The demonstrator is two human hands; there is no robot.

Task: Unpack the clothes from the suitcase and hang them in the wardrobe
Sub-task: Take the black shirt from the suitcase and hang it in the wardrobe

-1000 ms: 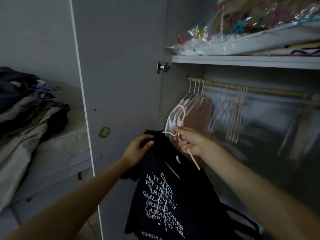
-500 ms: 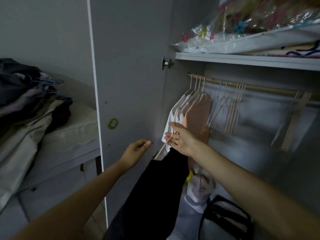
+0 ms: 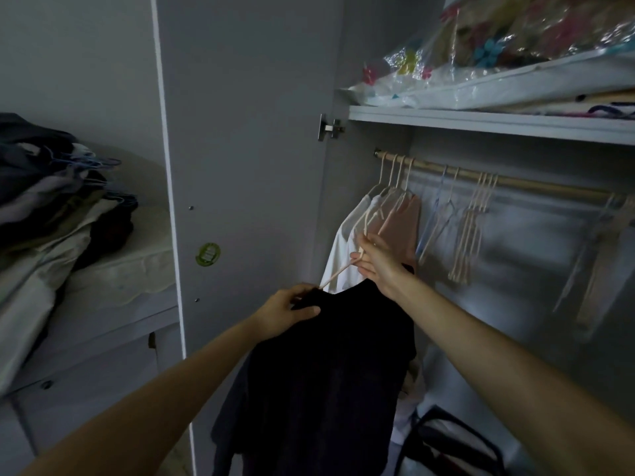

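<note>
Wardrobe (image 3: 247, 132) open; rail (image 3: 515, 182) carries hung shirts and spare hangers. Black T-shirt (image 3: 319, 372) hangs below the rail on a pale hanger (image 3: 338, 273).

Right hand (image 3: 376, 261) pinches the hanger's neck; left hand (image 3: 287, 312) grips the shoulder fabric.

Risk: that shoulder slipping off the bare hanger arm.

Half a second ago the left hand was off the shirt.

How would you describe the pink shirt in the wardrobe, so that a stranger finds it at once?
Look under the wardrobe shelf at the wooden rail. At its left end hangs a small group of shirts. The pink shirt is the rightmost of them, beside the white shirts; the hangers to its right are empty.
</note>
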